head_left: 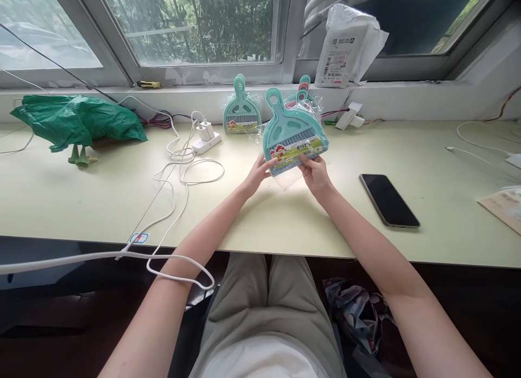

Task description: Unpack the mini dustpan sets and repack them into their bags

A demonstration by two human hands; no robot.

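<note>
A teal mini dustpan-and-brush set in a clear plastic wrapper is held upright above the pale desk. My left hand pinches its lower left corner. My right hand grips its lower right edge near the printed label. Behind it, a second packaged teal set leans against the window ledge. More sets with teal and pink handles show just behind the held one.
A black phone lies face up to the right. White cables and a charger block trail at the left, beside a green plastic bag. A white parcel stands on the sill.
</note>
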